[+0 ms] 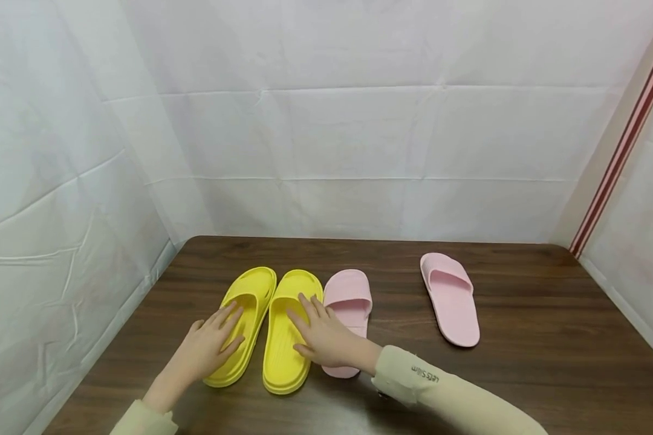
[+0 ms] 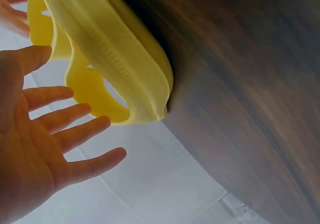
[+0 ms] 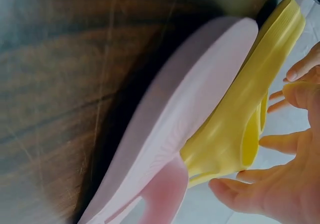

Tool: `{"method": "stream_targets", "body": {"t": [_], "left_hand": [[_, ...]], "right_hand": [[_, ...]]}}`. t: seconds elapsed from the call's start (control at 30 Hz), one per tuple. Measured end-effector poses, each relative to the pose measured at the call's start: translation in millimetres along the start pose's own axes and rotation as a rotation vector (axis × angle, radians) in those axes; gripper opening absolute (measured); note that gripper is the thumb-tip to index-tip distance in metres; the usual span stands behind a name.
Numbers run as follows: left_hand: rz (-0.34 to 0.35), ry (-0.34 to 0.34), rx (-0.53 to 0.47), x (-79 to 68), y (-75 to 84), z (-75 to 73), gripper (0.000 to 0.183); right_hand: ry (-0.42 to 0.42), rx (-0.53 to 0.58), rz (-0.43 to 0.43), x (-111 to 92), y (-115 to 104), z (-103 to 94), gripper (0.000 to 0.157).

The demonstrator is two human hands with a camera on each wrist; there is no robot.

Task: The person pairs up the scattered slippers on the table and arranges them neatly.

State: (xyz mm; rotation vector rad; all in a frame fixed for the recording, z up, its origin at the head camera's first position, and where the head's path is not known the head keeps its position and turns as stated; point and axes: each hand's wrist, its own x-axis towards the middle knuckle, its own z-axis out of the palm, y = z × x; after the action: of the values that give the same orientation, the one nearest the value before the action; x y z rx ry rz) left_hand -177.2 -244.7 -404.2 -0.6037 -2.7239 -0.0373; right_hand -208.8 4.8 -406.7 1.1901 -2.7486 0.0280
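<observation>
Two yellow slippers lie side by side on the table, toes toward the back. My left hand (image 1: 209, 344) is over the left yellow slipper (image 1: 257, 283), fingers spread and held apart from it in the left wrist view. Over the right yellow slipper (image 1: 283, 371) is my right hand (image 1: 329, 338), its fingers loosely spread near the strap. That hand also hides part of a pink slipper (image 1: 348, 287) lying close against the yellow one's right side. Neither hand grips anything.
A second pink slipper (image 1: 459, 314) lies apart, farther right, turned at a slant. The dark wooden table (image 1: 549, 362) has rounded far corners. White cloth (image 1: 326, 133) hangs behind it and along both sides, with a red-striped strip (image 1: 626, 145) at the right.
</observation>
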Motion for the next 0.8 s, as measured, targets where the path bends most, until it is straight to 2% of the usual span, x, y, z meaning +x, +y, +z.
{"method": "stream_targets", "body": {"t": [0.1, 0.27, 0.43, 0.8], "left_hand": [[0.001, 0.008, 0.0, -2.0, 0.5, -2.8, 0.05], [-0.001, -0.028, -0.013, -6.4, 3.9, -4.0, 0.048], [0.015, -0.03, 0.0, -10.4, 8.1, -3.8, 0.046], [0.052, -0.044, 0.014, -22.6, 11.1, -0.9, 0.046]], "right_hand": [[0.019, -0.019, -0.012, -5, -1, 0.2, 0.061], [0.024, -0.033, -0.04, -13, -4, -2.2, 0.055], [0.023, -0.054, -0.07, -18, -9, -1.5, 0.055], [0.06, -0.203, -0.149, -23, -16, 6.0, 0.059]]}}
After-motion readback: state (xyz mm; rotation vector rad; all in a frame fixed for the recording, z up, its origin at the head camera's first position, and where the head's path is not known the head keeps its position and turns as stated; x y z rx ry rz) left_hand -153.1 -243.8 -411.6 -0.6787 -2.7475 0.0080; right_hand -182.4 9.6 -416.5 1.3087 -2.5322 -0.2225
